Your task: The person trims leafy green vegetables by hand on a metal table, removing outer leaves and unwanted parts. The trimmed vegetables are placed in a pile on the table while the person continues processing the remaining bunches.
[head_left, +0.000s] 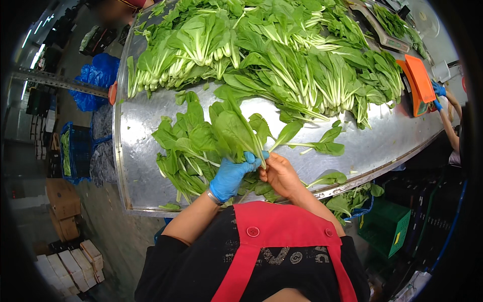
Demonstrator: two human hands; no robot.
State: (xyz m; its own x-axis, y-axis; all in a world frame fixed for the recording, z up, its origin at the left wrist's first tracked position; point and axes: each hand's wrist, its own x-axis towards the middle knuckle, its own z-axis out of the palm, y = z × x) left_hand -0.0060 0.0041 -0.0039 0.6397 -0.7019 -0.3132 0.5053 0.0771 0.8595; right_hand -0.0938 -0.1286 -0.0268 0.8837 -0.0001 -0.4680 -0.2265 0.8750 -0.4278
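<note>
Far left of your hands, low: white boxes (70, 269), with brown cartons (64, 206) beyond them. Same side, further ahead: blue crate (75, 153) with greens in it, then a blue plastic bag (95, 83) by the table's edge. Steel table (137, 126) runs under and ahead of both hands. Just left of your left hand: loose heap of leafy greens (183, 151), stems and leaves mixed. Left hand (230, 177), blue glove, fingers closed round the stem end of a leafy bunch (235, 132); leaves point up and away from you, bunch sits directly ahead of the glove. Big pile (297, 65) of greens spans the table beyond both hands. Right hand (282, 173), bare, fingers curled in at the stem bases, close by the glove; can't tell if it's pinching a stem or only touching. Right of it: loose sprigs (327, 146) on the metal, one single sprig (329, 178) near the edge. Below that edge, a green crate (386, 226). Far right, well ahead: orange scale (416, 85), with a co-worker's blue-gloved hand (438, 89) beside it.
</note>
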